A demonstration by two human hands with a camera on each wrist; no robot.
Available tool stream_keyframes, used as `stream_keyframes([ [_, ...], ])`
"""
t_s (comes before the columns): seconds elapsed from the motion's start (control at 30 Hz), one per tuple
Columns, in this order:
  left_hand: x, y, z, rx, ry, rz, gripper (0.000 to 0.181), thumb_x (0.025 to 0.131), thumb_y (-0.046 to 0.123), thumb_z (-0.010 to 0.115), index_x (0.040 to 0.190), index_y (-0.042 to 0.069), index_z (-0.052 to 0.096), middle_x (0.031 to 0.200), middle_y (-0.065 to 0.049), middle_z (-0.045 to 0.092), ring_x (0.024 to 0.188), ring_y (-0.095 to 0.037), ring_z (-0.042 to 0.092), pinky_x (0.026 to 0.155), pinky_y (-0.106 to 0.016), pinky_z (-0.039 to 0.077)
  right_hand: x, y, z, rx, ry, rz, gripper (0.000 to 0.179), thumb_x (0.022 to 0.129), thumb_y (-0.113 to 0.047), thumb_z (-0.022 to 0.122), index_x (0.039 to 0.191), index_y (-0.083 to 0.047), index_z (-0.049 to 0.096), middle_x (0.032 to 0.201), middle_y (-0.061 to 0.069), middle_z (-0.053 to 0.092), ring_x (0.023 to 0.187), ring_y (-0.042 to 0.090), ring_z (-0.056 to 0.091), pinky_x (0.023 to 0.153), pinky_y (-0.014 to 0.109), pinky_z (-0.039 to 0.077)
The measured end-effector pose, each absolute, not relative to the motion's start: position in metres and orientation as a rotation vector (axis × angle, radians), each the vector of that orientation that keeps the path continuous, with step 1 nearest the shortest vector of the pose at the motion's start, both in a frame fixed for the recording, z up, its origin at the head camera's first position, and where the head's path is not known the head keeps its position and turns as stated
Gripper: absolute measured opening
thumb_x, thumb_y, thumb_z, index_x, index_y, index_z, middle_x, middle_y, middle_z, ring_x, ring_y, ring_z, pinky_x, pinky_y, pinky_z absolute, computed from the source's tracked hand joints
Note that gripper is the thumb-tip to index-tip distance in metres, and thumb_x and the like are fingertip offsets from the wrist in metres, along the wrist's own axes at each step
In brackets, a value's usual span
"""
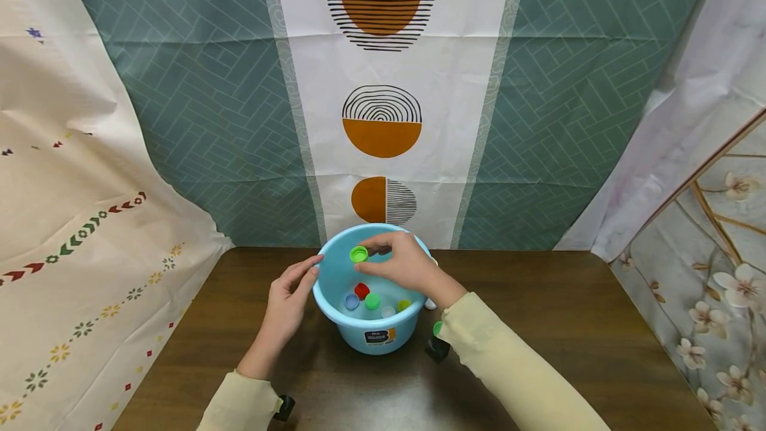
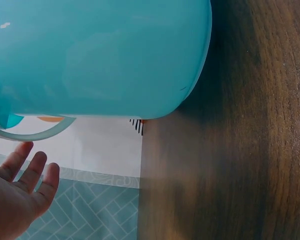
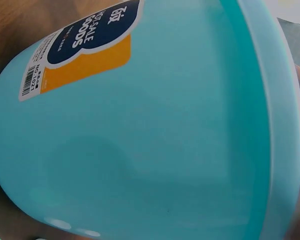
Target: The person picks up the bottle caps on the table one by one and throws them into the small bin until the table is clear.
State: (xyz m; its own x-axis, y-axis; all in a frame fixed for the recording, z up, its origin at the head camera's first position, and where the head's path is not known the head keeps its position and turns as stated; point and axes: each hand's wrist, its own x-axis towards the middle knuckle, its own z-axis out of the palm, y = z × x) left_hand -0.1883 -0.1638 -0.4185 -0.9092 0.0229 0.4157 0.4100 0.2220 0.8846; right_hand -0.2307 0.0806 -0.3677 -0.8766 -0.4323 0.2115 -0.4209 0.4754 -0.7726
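A light blue plastic bucket (image 1: 353, 334) stands on the table with several caps inside, among them a red cap (image 1: 362, 291), a blue cap (image 1: 352, 301) and a green cap (image 1: 372, 301). Over its opening my right hand (image 1: 407, 265) pinches a bright green bottle cap (image 1: 359, 255) between thumb and fingers. My left hand (image 1: 286, 304) is at the bucket's left rim, fingertips right at the edge. In the left wrist view, its loosely extended fingers (image 2: 49, 180) are near the bucket's pale handle (image 2: 40, 135). The right wrist view shows mostly the bucket's outer wall (image 3: 165, 150).
The brown wooden table (image 1: 538, 324) extends to both sides of the bucket. A white item (image 1: 431, 303) and a green item (image 1: 438, 328) lie right of it, partly hidden by my right arm. A patterned cloth (image 1: 383, 65) hangs behind the table's far edge.
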Motion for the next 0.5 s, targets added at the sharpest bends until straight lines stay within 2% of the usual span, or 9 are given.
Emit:
stream_keyframes([
  [0.23, -0.188, -0.163, -0.418, -0.409, -2.182, -1.730, 0.029, 0.098, 0.008, 0.060, 0.124, 0.000, 0.066, 0.123, -0.016, 0.063, 0.116, -0.026, 0.057, 0.089, -0.019, 0.047, -0.232, 0.082, -0.369, -0.767, 2.674, -1.404, 0.050, 0.082, -0.044, 0.078, 0.123, -0.018, 0.069, 0.113, -0.009, 0.069, 0.109, 0.015, 0.061, 0.092, 0.035, 0.049],
  [0.43, -0.190, -0.165, -0.420, -0.433, -2.170, -1.724, 0.029, 0.098, 0.009, 0.060, 0.125, 0.000, 0.066, 0.123, -0.016, 0.063, 0.115, -0.026, 0.057, 0.089, -0.020, 0.048, -0.232, 0.085, -0.367, -0.761, 2.652, -1.452, 0.050, 0.081, -0.045, 0.079, 0.123, -0.019, 0.069, 0.113, -0.008, 0.069, 0.111, 0.017, 0.060, 0.092, 0.034, 0.049],
  [0.5, -0.195, -0.167, -0.429, -0.437, -2.164, -1.713, 0.028, 0.099, 0.013, 0.060, 0.125, 0.005, 0.067, 0.123, -0.012, 0.063, 0.115, -0.022, 0.057, 0.090, -0.020, 0.048, -0.232, 0.088, -0.366, -0.764, 2.641, -1.483, 0.049, 0.081, -0.044, 0.079, 0.123, -0.018, 0.069, 0.112, -0.009, 0.069, 0.112, 0.019, 0.060, 0.093, 0.036, 0.049],
])
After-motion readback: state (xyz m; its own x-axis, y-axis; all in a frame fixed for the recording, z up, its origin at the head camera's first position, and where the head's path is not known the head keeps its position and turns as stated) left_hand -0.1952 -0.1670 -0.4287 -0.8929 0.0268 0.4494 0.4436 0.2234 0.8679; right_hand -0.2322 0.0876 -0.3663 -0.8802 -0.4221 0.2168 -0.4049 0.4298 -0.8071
